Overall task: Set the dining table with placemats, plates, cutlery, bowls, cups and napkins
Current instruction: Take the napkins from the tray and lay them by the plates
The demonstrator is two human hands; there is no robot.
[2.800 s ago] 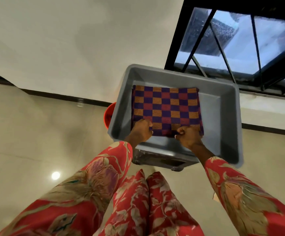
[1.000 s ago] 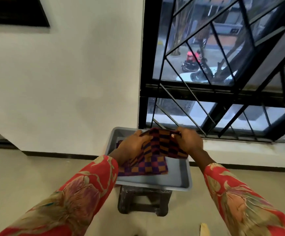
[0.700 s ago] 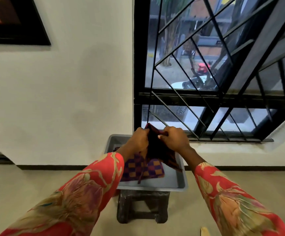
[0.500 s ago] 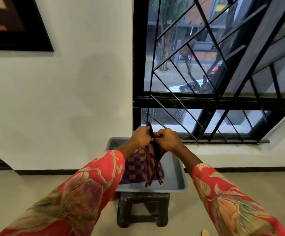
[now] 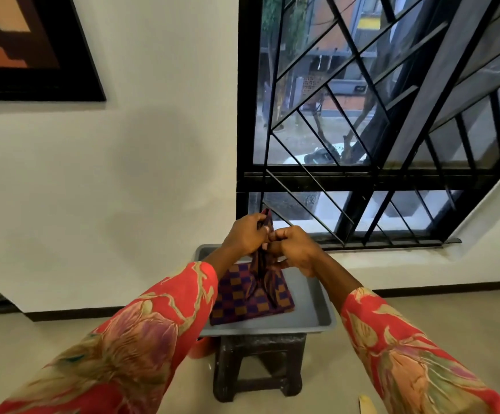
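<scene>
Checked placemat (image 5: 262, 264), purple and orange, lifted by one gathered edge and hanging in folds; its lower part still trails onto the stack of like placemats (image 5: 242, 303) directly below the grip. Left hand (image 5: 244, 236) and right hand (image 5: 295, 251) meet knuckle to knuckle, each with fingers curled and pinching the cloth's upper edge, a narrow grip with a corner peaking above the left thumb. The step in hand appears to be the first: taking a placemat from store. The next move calls for raising it clear of the stack so only one sheet comes away, then carrying it to the tabletop, which is out of sight. Beneath the grip the grey tray (image 5: 314, 297) holds the stack toward its left side and sits on a dark stool (image 5: 257, 363); beyond it, the barred window (image 5: 362, 130).
</scene>
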